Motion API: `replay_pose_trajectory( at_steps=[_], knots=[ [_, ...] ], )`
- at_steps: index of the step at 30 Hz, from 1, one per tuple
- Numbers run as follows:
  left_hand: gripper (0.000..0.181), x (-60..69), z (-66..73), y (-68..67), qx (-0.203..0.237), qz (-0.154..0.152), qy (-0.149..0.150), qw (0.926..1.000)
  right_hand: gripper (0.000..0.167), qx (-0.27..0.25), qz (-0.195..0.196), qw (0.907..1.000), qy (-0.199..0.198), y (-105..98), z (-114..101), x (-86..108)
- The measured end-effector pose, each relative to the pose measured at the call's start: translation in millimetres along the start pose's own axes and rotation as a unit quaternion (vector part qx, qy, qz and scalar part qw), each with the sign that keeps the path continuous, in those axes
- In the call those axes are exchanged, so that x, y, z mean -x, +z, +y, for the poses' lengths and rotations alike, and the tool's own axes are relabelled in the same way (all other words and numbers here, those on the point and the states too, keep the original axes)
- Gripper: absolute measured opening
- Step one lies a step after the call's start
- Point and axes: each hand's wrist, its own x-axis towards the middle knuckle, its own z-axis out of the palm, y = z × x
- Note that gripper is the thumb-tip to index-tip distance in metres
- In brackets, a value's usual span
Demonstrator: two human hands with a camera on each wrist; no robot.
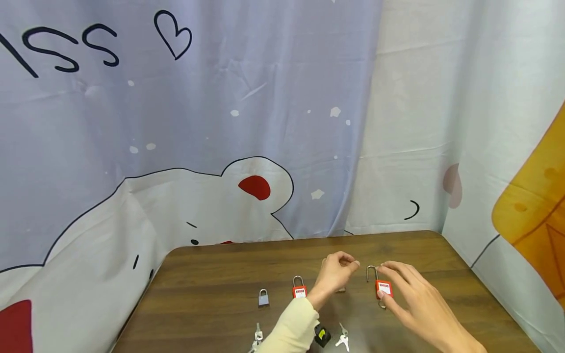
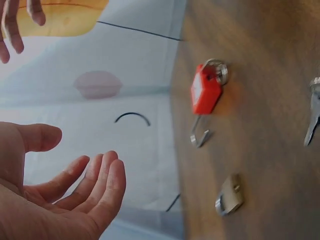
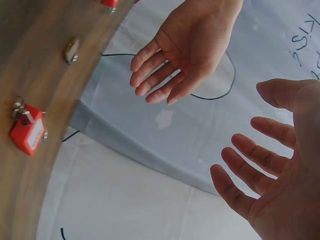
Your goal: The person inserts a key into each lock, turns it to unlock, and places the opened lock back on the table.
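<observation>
Red padlock [image 1: 384, 288] is set on the right side of the wooden table [image 1: 203, 274], shackle opened. Long axis is run near-to-far, canted slightly left; shackle is pointed at the far edge, keyring [image 1: 382, 305] at the near edge. Left hand [image 1: 334, 272] and right hand [image 1: 417, 300] are held apart, fingers loose, both clear of the padlock. Brass padlock [image 2: 232, 195] is seen below left hand.

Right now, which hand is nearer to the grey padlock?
Left. In the head view, the left hand is to the right of the grey padlock; the right hand is farther right, overlapping the open red padlock.
</observation>
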Motion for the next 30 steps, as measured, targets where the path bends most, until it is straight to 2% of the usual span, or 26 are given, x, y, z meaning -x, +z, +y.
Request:
replay_pose_trajectory(
  at_steps=[6,15,19,23,30],
  knots=[
    [0.025,5.5,7.2,-24.3,0.002,-0.002,0.035,0.9994,0.051,-0.013,0.005,0.9999,-0.002,-2.0,-5.4,-12.2],
    [0.037,26.4,20.2,-57.8,-0.058,-0.003,0.104,0.9928,0.053,-0.018,-0.002,0.9998,0.008,-0.9,-10.4,-22.3],
    [0.041,39.1,15.4,-70.5,-0.111,0.011,0.142,0.9835,0.051,-0.023,-0.007,0.9997,0.008,2.3,-11.9,-25.1],
    [0.045,52.5,4.2,-82.6,-0.159,0.029,0.162,0.9733,0.05,-0.031,-0.01,0.9994,0.008,4.0,-12.7,-26.1],
    [0.049,68.5,-9.1,-95.5,-0.196,0.041,0.203,0.9584,0.051,-0.033,-0.008,0.9994,0.007,7.4,-11.9,-25.4]
  ],
)
